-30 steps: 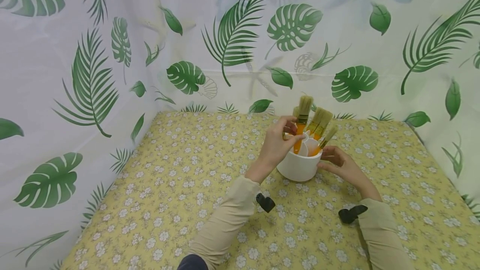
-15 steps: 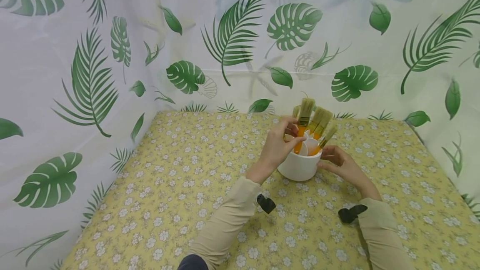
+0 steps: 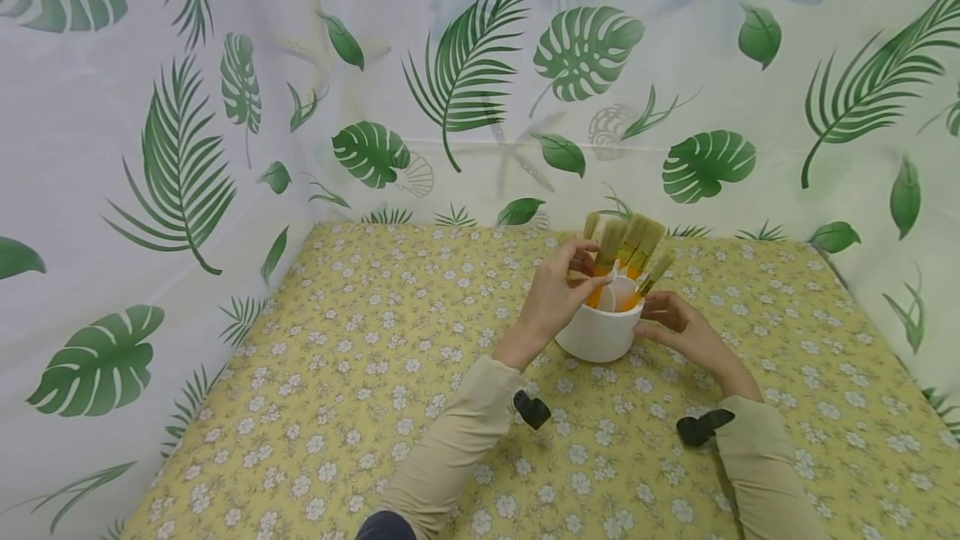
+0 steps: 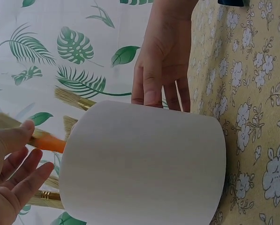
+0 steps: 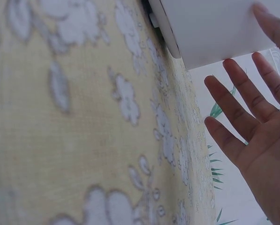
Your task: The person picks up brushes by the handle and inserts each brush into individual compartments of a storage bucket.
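Observation:
Paintbrushes stand bristles up in a white round holder (image 3: 596, 337) with inner dividers, on the table. My left hand (image 3: 546, 294) is over the holder's left rim, thumb and fingers pinching one paintbrush (image 3: 612, 238) near its bristles. In the left wrist view that brush's orange handle (image 4: 49, 142) runs into the holder. Against the holder's right side, my right hand (image 3: 686, 332) touches the wall with its fingertips. The right wrist view shows these fingers (image 5: 243, 91) spread and fairly straight. Other brushes (image 3: 643, 236) lean toward the back and right; their lower handles are hidden.
A yellow cloth with white flowers (image 3: 360, 407) covers the table. Behind and to the left hangs a white curtain (image 3: 465, 198) with green leaf prints. Black wrist mounts (image 3: 532, 408) sit on both tan sleeves (image 3: 457, 440).
The paintbrush in my left hand has moved down into the holder, its bristles now lower than before. The right hand and the holder have stayed almost in place.

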